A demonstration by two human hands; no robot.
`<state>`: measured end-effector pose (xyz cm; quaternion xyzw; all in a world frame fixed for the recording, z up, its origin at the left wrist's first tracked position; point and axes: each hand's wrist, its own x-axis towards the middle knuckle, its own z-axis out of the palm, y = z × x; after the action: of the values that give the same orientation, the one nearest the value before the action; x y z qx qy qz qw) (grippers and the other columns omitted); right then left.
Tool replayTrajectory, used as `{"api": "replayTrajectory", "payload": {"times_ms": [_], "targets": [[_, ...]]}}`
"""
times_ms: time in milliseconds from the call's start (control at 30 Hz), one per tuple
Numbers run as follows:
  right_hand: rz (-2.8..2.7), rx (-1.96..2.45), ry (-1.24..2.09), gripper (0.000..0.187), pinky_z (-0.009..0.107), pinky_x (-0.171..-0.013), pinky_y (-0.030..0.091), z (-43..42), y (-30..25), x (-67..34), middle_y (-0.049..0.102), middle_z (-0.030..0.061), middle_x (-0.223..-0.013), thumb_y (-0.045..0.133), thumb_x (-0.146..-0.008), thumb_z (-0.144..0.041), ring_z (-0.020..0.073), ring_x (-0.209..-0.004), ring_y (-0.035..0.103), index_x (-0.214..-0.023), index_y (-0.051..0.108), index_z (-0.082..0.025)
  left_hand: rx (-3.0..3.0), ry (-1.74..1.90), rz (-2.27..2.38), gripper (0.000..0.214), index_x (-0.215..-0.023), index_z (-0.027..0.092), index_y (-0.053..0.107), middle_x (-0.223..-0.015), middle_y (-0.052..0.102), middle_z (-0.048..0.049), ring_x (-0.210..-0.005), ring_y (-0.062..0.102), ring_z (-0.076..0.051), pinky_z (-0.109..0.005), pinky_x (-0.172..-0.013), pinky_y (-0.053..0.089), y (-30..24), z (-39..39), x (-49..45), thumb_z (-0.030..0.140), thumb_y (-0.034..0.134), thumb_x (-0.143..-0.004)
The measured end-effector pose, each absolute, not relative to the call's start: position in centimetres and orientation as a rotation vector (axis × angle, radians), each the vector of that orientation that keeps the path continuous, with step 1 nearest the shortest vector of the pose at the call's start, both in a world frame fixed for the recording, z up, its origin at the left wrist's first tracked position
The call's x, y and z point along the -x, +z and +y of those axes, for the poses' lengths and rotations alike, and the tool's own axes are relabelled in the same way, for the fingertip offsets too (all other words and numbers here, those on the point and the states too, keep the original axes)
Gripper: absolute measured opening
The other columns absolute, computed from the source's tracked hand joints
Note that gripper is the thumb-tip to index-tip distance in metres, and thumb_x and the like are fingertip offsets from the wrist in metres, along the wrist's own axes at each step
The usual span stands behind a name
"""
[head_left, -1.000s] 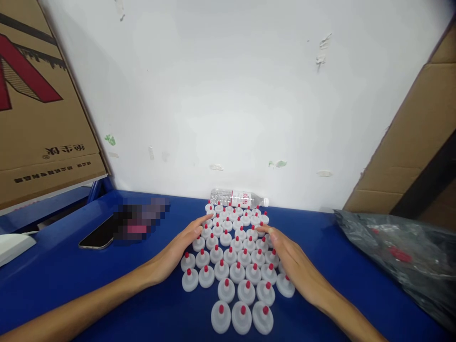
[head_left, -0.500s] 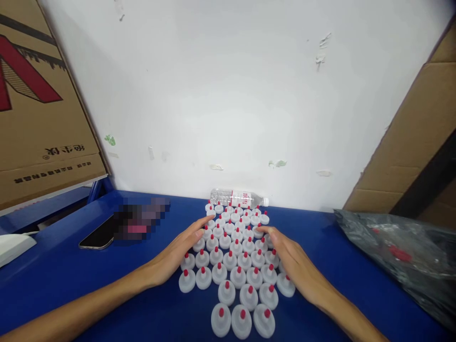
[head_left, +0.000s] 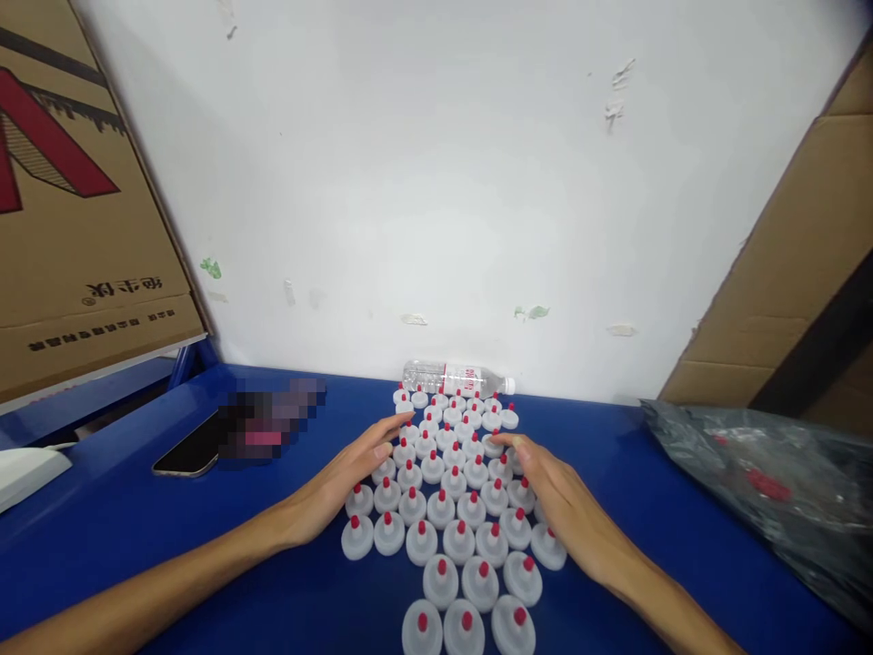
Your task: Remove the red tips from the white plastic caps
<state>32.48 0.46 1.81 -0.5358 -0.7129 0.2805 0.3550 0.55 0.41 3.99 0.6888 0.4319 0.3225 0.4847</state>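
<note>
Many round, translucent white plastic caps with red tips [head_left: 440,507] stand upright in close rows on the blue table. My left hand [head_left: 355,468] rests along the left side of the group, its fingers stretched forward and touching the caps at that edge. On the opposite side, my right hand [head_left: 549,478] lies with fingers extended inward, the index finger by a cap [head_left: 492,446]. Both hands are open and flank the caps; neither grips one. Some caps beside my right palm are partly hidden.
A clear plastic bottle with a white cap [head_left: 458,377] lies sideways against the wall behind the caps. To the left are a phone [head_left: 187,450], a white device [head_left: 31,478] and a printed cardboard box [head_left: 88,236]. A grey plastic bag [head_left: 743,509] lies at right, near brown cardboard [head_left: 770,282].
Several caps in the middle and front rows have shifted slightly toward me, the front ones now nearer the lower edge. Both hands stay almost in the same place.
</note>
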Motion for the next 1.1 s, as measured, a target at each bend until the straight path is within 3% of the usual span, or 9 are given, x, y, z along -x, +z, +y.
{"api": "replayTrajectory", "payload": {"times_ms": [733,1100], "targets": [[-1.856,1.328,0.714,0.062,0.046,-0.120,0.040,0.47,1.81,-32.37,0.068,0.0023,-0.142,0.027,-0.106,-0.067,0.0276,-0.137,0.058,-0.133,0.070,-0.032,-1.775,0.756,1.074,0.059,-0.160,0.041,0.043,-0.172,0.032,0.0034,-0.160,0.023,-0.037,-0.058,-0.131,0.014,4.31,0.07,-0.90,0.064,0.042,-0.106],[-1.851,1.312,0.707,0.059,0.045,-0.119,0.042,0.39,1.90,-32.34,0.068,0.0022,-0.141,0.029,-0.107,-0.064,0.0279,-0.136,0.059,-0.134,0.071,-0.032,-1.775,0.787,1.041,0.062,-0.160,0.040,0.044,-0.171,0.035,0.0007,-0.157,0.030,-0.039,-0.058,-0.130,0.021,4.18,0.22,-0.74,0.067,0.043,-0.105]]}}
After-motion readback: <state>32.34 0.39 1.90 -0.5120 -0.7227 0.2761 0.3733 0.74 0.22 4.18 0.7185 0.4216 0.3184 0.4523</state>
